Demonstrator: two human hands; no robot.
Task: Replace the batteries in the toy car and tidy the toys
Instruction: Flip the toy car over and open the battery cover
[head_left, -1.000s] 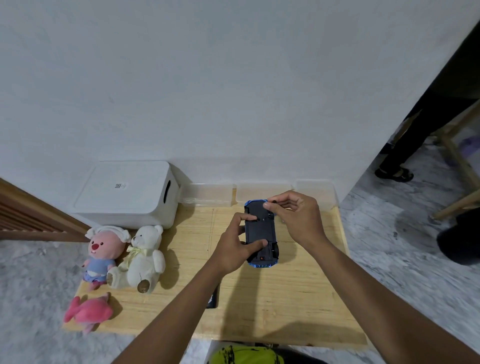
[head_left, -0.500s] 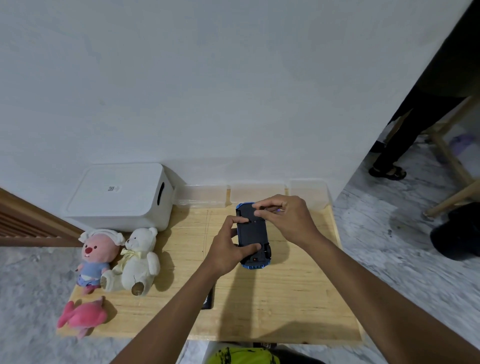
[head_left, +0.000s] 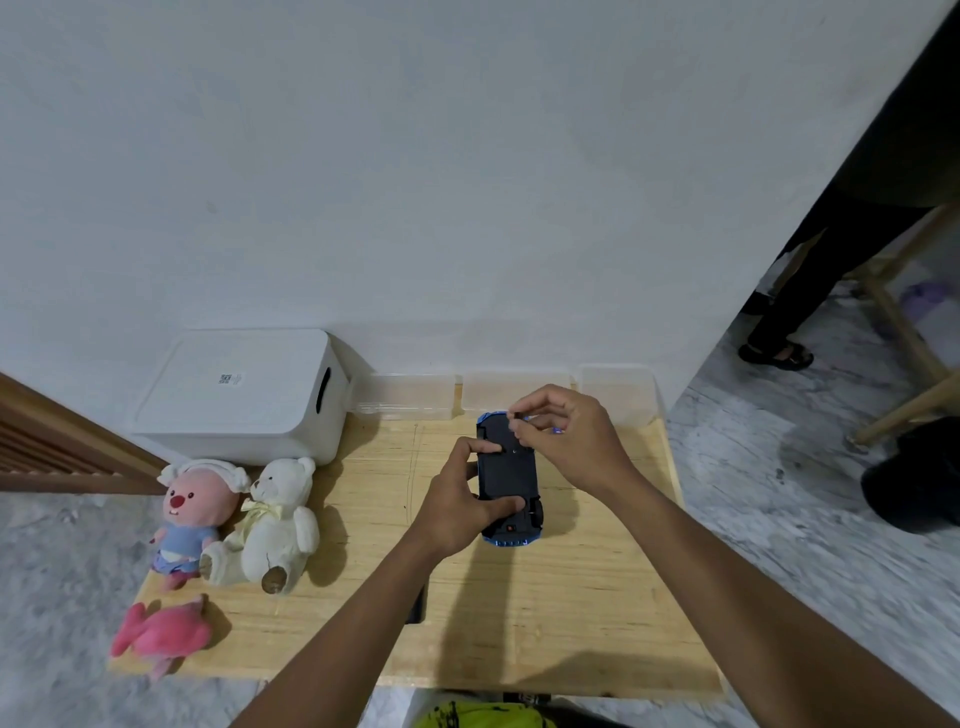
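A blue toy car (head_left: 506, 475) lies upside down over the wooden table (head_left: 571, 597), its black underside facing me. My left hand (head_left: 452, 512) grips the car's left side, with the thumb and a finger pressed on the underside. Over the car's far end, my right hand (head_left: 566, 447) has its fingers curled and pinches a small tool, of which a purple bit shows under the palm. Three plush toys sit at the table's left: a pink-faced one (head_left: 195, 512), a white bear (head_left: 275, 525) and a pink one (head_left: 161, 636).
A white lidded box (head_left: 244, 405) stands at the back left. Three clear containers (head_left: 410, 397) line the wall behind the car. A dark flat object (head_left: 415, 605) lies partly under my left forearm. A person's legs (head_left: 810, 291) and a wooden frame (head_left: 904, 332) are at the right.
My right hand's fingertips have risen a little above the car's far end. My left hand keeps its grip on the car.
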